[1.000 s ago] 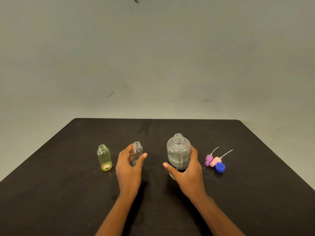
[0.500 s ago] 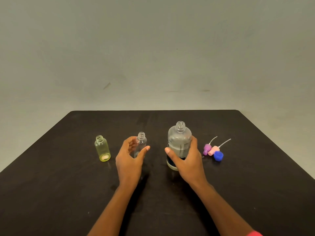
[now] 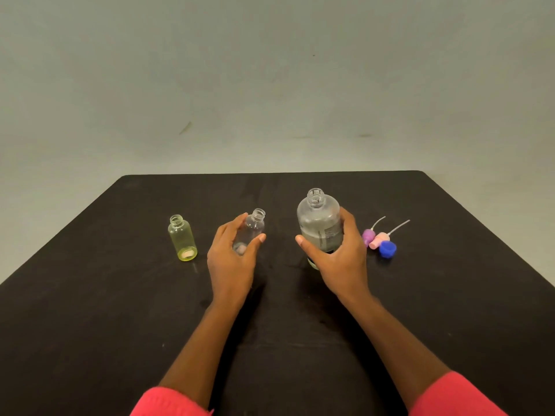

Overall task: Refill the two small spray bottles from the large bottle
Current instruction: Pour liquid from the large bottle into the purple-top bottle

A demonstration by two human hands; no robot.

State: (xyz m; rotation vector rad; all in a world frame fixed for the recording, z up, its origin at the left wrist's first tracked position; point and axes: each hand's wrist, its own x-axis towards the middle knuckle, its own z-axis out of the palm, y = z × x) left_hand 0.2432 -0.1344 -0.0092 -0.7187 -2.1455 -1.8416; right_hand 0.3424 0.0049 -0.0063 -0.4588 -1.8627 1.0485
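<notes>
My right hand [image 3: 338,259] grips the large clear bottle [image 3: 318,219], uncapped and part full, lifted a little off the black table [image 3: 300,340]. A small clear spray bottle [image 3: 253,228], also uncapped, stands slightly tilted in the grip of my left hand [image 3: 231,262], thumb on its right, fingers on its left. To the left a small yellow bottle [image 3: 181,237] stands open by itself.
Right of the large bottle lie a purple spray head [image 3: 368,235], a pink spray head [image 3: 379,239] with thin dip tubes, and a blue cap [image 3: 387,249]. The table's far edge meets a plain grey wall.
My right hand has raised the large bottle off the table. My left hand has closed round the small clear bottle. The camera has tilted, bringing my red sleeves into view.
</notes>
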